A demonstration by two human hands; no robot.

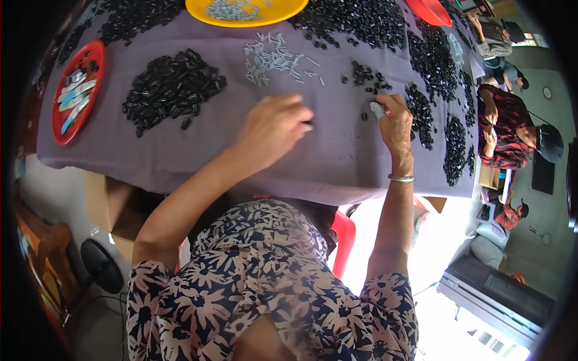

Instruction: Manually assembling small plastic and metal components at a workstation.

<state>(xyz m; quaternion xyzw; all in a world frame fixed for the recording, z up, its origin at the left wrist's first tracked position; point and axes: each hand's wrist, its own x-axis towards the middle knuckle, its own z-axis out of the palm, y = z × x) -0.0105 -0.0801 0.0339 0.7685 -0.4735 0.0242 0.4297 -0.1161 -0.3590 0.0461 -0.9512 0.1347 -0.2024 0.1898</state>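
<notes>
Starting at the far left, a red plate (78,90) sits on the purple cloth (337,156) with a few long silvery-blue pieces on it. Next over is a heap of black parts (171,90), then a scatter of metal pins (274,60) below a yellow plate (247,11) that has more pins in it.

The left hand (271,129) is curled with its fingertips pinched near the cloth; looks like a pin's in there, but I can't tell for sure. The right hand (394,123) is mostly closed, with something small and grey at its fingertips, right by a few loose black parts.

Big black heaps run along the right edge, so I'd guess there's plenty left. No labels I can make out; a cardboard box (117,210) sits under the table.
</notes>
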